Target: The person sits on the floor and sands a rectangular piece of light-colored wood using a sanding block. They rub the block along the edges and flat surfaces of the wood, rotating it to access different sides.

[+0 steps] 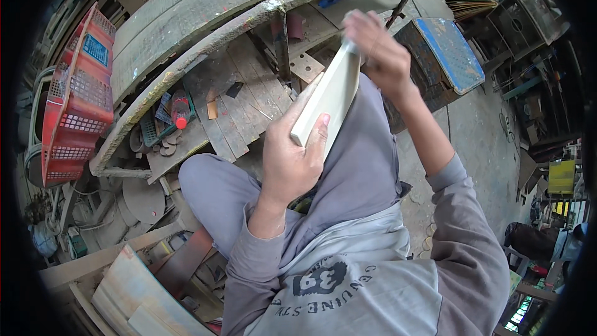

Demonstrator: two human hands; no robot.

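My left hand [296, 156] grips the near end of a pale board [333, 98], its thumb on the broad face and its fingers on the opposite side. Tilted up on its edge, the board points away from me above my lap. At its far end my right hand [382, 56], blurred, bends over the edge. Under those fingers is a small whitish piece [349, 39], pressed against the board's edge; blur hides what it is made of. My trouser legs [364, 149] lie below the board.
A metal-framed workbench [186, 28] with a plank shelf [233, 98] below stands ahead. That shelf holds a green basket [156, 137] and a red-capped bottle [180, 109]. A red plastic crate [81, 102] is left, a blue-topped box [450, 53] right, and a wooden bin [112, 256] lower left.
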